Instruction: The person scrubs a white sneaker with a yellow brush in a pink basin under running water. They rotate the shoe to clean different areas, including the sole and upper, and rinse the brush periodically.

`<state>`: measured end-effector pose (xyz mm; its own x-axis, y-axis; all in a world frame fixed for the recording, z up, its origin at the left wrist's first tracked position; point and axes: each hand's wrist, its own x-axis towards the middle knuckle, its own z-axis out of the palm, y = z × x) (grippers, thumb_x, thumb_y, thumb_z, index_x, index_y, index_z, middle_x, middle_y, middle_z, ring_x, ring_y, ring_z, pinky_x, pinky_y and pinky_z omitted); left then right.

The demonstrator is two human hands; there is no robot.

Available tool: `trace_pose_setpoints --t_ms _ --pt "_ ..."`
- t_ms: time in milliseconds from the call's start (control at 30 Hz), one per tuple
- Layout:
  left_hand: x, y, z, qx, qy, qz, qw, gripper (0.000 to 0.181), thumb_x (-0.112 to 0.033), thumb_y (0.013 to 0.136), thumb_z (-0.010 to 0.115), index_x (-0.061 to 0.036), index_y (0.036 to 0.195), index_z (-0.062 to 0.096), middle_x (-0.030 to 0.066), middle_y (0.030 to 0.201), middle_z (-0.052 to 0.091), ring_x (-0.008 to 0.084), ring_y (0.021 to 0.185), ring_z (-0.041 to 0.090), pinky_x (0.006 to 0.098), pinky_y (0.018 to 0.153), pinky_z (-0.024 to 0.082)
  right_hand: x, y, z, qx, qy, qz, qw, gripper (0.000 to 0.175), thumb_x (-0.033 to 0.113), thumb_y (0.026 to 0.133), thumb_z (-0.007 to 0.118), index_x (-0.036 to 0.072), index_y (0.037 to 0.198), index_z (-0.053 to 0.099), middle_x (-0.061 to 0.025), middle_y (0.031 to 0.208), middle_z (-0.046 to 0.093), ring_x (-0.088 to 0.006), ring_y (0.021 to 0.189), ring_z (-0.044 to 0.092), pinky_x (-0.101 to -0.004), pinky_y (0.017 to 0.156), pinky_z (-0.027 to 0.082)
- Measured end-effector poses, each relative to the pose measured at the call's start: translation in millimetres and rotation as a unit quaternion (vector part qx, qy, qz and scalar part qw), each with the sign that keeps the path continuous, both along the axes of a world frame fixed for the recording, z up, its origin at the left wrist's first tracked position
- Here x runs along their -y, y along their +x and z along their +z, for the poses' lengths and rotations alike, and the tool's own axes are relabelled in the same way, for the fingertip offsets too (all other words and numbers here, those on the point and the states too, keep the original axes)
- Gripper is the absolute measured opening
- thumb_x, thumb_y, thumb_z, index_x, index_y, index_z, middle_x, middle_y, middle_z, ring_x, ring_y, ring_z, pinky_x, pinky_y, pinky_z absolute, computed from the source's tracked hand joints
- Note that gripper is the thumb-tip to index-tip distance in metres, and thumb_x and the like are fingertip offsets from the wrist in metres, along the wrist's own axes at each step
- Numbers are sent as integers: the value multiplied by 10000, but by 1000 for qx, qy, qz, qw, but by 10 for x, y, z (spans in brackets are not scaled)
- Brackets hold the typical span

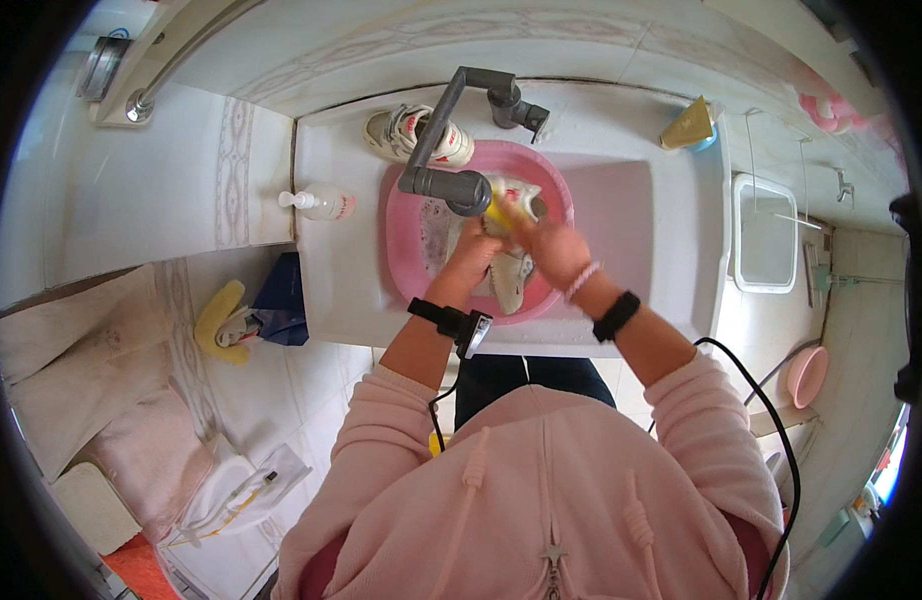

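Note:
A pink plastic basin stands in the white sink, with sudsy water at its left side. Over the basin, my left hand grips a white sneaker; the hands hide its middle part. My right hand, slightly blurred, is closed around a yellow brush held against the shoe. The brush's bristles cannot be made out. A second white sneaker with red marks rests on the sink ledge behind the basin.
A dark grey faucet reaches over the basin, its head close above my hands. A pump bottle stands on the left ledge, a gold tube at the back right. A black cable runs beside my right arm.

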<state>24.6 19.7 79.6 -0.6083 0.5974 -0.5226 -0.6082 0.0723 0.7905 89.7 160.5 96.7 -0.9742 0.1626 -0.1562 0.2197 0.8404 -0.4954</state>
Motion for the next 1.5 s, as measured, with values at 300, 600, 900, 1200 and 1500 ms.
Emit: trace_pose_setpoints --t_ms 300,600,900,1200,1500 --pt "-47 37 65 -2 7 -19 1000 877 145 590 531 -92 1366 197 98 1243 418 230 1085 460 322 875 415 10 32 72 40 -19 35 998 494 245 885 415 265 1355 267 -154 677 592 -316 590 596 -429 513 467" --pt "-74 -52 176 -68 -19 -38 997 859 94 557 553 -76 1342 249 98 1243 423 231 1126 436 325 913 390 -40 18 258 -27 -36 -32 998 536 207 877 441 325 1365 251 -140 596 555 -293 564 596 -414 553 476" --pt "-59 -8 79 -124 9 -64 990 934 130 518 581 -93 1351 223 96 1258 406 242 1159 409 329 960 347 -92 -5 263 -134 -92 -94 982 528 190 859 460 288 1349 290 -169 663 582 -301 577 598 -427 540 469" --pt "-69 -54 116 -71 3 -56 996 900 131 547 591 -79 1341 223 107 1214 420 243 1118 438 338 918 388 -31 35 218 -144 -84 -86 982 522 228 875 445 327 1356 268 -131 627 569 -286 569 597 -419 492 460" --pt "-14 -80 192 -82 69 -49 993 815 110 575 567 -54 1315 267 100 1175 453 231 1073 481 347 898 411 -74 74 137 6 -54 -65 996 506 240 879 441 312 1352 276 -135 700 596 -316 588 596 -414 514 480"
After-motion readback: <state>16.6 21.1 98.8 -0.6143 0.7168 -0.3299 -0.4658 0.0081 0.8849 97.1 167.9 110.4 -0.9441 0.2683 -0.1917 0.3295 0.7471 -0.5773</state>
